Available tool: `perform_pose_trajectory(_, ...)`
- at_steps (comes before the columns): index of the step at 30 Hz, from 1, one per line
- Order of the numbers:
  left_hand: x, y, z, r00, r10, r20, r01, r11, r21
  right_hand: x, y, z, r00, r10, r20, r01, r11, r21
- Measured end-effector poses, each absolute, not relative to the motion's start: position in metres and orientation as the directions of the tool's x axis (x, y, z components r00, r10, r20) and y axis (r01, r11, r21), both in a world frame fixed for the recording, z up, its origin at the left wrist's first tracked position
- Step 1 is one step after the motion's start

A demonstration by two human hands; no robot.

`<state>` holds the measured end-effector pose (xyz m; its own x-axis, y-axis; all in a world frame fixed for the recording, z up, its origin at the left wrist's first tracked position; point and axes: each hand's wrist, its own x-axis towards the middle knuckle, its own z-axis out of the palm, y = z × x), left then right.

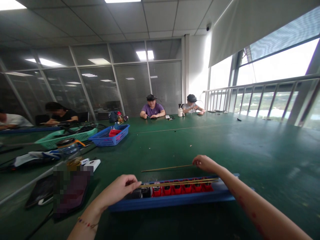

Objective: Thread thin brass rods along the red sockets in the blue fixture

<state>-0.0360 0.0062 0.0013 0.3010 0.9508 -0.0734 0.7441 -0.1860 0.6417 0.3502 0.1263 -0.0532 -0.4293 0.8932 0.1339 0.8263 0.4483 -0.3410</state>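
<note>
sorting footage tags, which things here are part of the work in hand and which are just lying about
In use: left hand, right hand, thin rods, loose rod, blue tray, red parts.

Lying about: blue basket, green basket, jar, white cup.

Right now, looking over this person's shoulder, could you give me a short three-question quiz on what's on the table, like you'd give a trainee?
1. True or false: the left hand touches the end of the thin rods lying along the blue tray.
2. What colour are most of the small parts in that tray? A green, B red, C white.
3. What does the right hand touch on the green table?

Key: 1 true. 2 B. 3 the end of a single thin rod lying beyond the tray.
</note>
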Motion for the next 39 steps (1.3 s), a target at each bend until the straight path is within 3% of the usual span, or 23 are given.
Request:
perform_pose_trajectory(7, -0.035, 0.006, 0.006, 0.322, 0.946, -0.037, 0.746, -0.23, 0.625, 0.348, 0.122, -0.063, -0.432, 0.885, 0.172, 0.845, 0.464, -0.265)
perform_pose_trajectory(19, -0.031, 0.005, 0.013, 0.263, 0.954, 0.143, 0.742, -0.295, 0.602, 0.348, 0.122, -0.064, -0.444, 0.876, 0.186, 0.842, 0.48, -0.246)
perform_pose_trajectory(31, -0.032, 0.009, 0.01, 0.382, 0.8, 0.463, 0.856, -0.495, 0.148, 0.346, 0.12, -0.061, -0.427, 0.888, 0.168, 0.853, 0.458, -0.252)
perform_pose_trajectory(36, -0.047, 0.012, 0.014, 0.308, 0.745, 0.592, 0.899, -0.432, 0.075, 0.347, 0.121, -0.061, -0.444, 0.879, 0.174, 0.834, 0.476, -0.278)
perform_pose_trajectory(39, -0.053, 0.021, 0.017, 0.251, 0.787, 0.563, 0.922, -0.372, 0.108, 0.351, 0.122, -0.063, -0.367, 0.906, 0.21, 0.838, 0.42, -0.347)
